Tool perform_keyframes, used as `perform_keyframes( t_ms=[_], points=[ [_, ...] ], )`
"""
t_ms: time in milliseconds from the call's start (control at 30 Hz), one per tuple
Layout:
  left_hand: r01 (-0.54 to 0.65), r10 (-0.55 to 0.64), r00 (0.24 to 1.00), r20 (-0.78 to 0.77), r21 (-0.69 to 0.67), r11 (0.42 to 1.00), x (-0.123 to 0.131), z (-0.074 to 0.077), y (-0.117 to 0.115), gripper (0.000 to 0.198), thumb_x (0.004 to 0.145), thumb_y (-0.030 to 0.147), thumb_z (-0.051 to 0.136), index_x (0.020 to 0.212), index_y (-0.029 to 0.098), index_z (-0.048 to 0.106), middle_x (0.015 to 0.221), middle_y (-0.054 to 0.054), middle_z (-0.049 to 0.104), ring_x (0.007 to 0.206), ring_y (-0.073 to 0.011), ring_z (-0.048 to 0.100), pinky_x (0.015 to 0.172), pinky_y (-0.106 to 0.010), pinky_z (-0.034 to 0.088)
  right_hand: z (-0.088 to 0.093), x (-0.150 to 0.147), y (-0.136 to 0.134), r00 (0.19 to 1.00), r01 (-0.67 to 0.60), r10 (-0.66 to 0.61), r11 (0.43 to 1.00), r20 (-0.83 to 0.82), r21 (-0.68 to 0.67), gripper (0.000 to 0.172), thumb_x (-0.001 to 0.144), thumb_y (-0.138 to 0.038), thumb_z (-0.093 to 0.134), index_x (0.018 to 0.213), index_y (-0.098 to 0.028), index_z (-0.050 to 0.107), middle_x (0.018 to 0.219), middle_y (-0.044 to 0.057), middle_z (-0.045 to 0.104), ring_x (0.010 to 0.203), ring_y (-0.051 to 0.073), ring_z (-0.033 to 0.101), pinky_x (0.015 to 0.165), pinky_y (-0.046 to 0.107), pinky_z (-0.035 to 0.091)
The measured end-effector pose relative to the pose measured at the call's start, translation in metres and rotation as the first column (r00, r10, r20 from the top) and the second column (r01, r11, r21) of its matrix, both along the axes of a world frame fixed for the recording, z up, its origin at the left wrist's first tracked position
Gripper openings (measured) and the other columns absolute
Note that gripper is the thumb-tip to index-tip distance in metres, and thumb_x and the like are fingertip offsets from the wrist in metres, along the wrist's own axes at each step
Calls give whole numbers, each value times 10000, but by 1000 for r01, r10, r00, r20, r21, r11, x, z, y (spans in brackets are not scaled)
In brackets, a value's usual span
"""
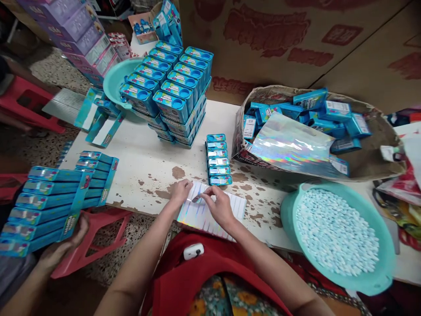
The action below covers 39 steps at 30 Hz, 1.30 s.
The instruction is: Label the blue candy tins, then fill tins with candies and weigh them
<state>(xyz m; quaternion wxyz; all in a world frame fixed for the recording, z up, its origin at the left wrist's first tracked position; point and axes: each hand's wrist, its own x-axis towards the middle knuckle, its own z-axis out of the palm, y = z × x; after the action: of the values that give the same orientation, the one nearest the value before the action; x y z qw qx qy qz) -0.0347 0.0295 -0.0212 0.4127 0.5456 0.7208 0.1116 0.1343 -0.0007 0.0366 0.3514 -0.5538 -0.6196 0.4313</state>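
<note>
A shiny sheet of strip stickers (226, 210) lies at the table's front edge before me. My right hand (219, 208) is over its middle, thumb and forefinger pinching a small clear sticker (196, 199). At the sheet's upper left corner is my left hand (180, 192), its fingers closed close to the sticker's other side; what they grip is too small to make out. Just beyond the sheet stands a row of small blue boxes (218, 161) with shiny tops.
Stacked blue boxes (174, 90) stand at the back. Right are a cut carton (378, 153) with loose boxes and a turquoise tub (289, 208) of pale pieces. At left, another person's hand (70, 241) holds a display tray of blue boxes (42, 206).
</note>
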Motion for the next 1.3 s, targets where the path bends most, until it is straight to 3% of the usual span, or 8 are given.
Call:
perform_keyframes(
  t_ms=[67,167,333,433,700,867,1100,1300],
  points=[
    [-71,76,995,-64,82,994,-4,8,-2,246,806,316,496,904,161,660,964,-86,650,938,-219,576,810,-325,440,12,5,3,995,60,-62,998,-72,-30,138,842,-298,588,752,-200,550,724,-2,588,698,162,548,691,278,437],
    [-164,133,978,161,198,966,-1,35,-5,378,852,397,444,1149,201,570,1166,-84,587,1034,-198,550,853,-302,441,25,13,15,977,111,-128,989,-172,-102,141,811,-311,621,756,-197,557,711,-12,586,676,150,548,667,263,441],
    [-9,-46,852,521,101,995,24,66,8,316,800,445,519,919,176,636,817,-32,649,798,-156,595,712,-244,470,25,16,41,954,139,-172,980,-247,-143,175,783,-346,634,743,-188,569,671,-13,582,629,150,549,610,258,446],
    [-68,1,893,450,133,989,34,64,39,287,801,424,501,778,172,636,637,1,596,658,-138,566,622,-230,447,16,15,70,960,237,-245,969,-138,-71,155,770,-334,633,721,-190,606,734,18,609,733,188,584,691,299,470],
    [83,-64,996,-64,368,926,52,69,148,322,878,215,333,1147,182,506,803,-54,645,766,-186,599,710,-276,414,-4,17,183,901,350,-382,920,204,178,62,739,-220,659,702,-175,638,1045,96,587,1017,224,528,943,362,376],
    [155,-87,971,-225,309,938,62,56,177,330,834,138,375,1153,181,446,853,-80,636,808,-210,597,721,-298,401,-13,10,214,872,413,-419,907,254,78,62,710,-181,644,662,-165,608,1062,98,570,955,210,544,876,330,411],
    [-125,81,981,176,256,959,61,20,193,273,813,174,440,1082,192,483,698,3,590,666,-147,562,664,-262,425,-37,11,222,866,473,-450,879,219,-64,29,708,-189,608,703,-173,585,832,53,619,821,204,588,824,323,441],
    [-405,304,812,498,106,908,70,6,176,287,743,256,589,1021,188,567,789,-37,649,775,-189,605,707,-288,452,-35,19,234,837,546,-528,810,143,-213,487,729,-159,581,1202,-151,467,1179,136,562,1060,228,557,920,335,433]
  ],
)
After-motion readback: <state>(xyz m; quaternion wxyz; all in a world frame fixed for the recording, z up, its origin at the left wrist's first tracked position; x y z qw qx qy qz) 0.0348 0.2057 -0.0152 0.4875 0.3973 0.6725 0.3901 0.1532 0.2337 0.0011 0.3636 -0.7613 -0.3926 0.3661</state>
